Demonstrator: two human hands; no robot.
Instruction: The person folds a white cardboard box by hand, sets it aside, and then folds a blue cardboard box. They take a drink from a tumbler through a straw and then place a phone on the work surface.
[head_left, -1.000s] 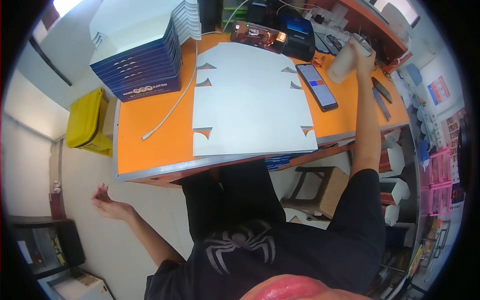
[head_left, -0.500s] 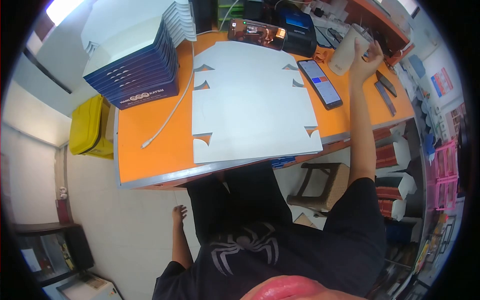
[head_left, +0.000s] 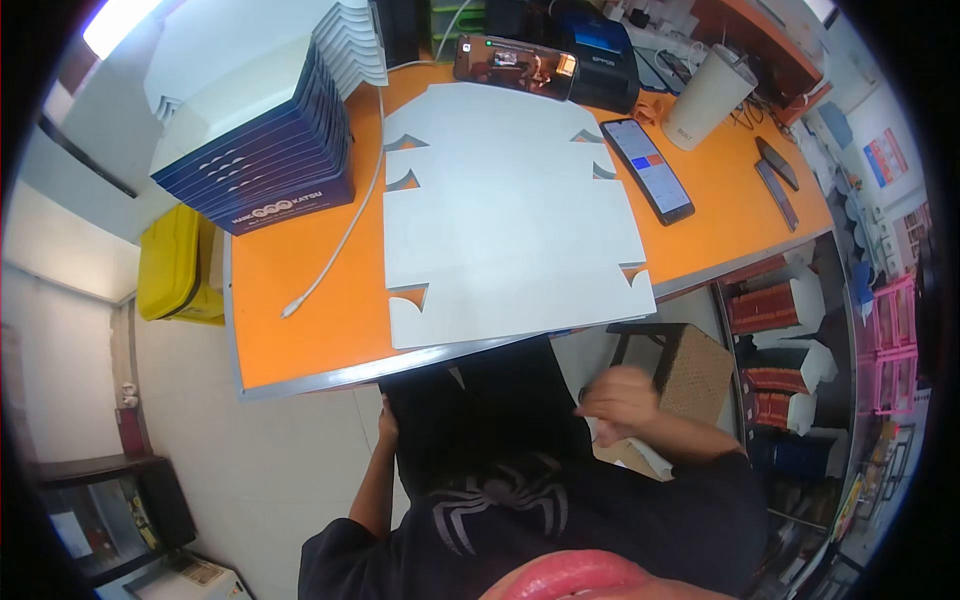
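1. One right hand point(head_left: 618, 400) hangs below the near table edge, at 5 o'clock of the box blank, over the lap; its fingers look curled but it is blurred, so I cannot tell whether it grips anything
2. One left hand point(head_left: 386, 424) sits at 7 o'clock of the blank, pressed against the dark trousers point(head_left: 480, 400); most of it is hidden, so its grip cannot be told either
3. One flat white die-cut box blank point(head_left: 505, 215) lies in the middle of the orange table point(head_left: 300, 330), its near edge reaching the table's front rim; six notches show, three along each side, and neither hand touches it
4. One stack of flat blue printed boxes point(head_left: 255, 160) stands at 10 o'clock of the blank, packed too tightly to count
5. One white cable point(head_left: 340, 235) runs between the stack and the blank
6. Two phones: one propped phone point(head_left: 515, 66) at 12 o'clock with its screen lit, one lying phone point(head_left: 658, 170) at 2 o'clock, just beside the blank
7. One paper cup point(head_left: 708, 97) stands upright at 2 o'clock, beyond the lying phone
8. One wicker stool point(head_left: 695, 365) stands just beside the right hand, at its 2 o'clock
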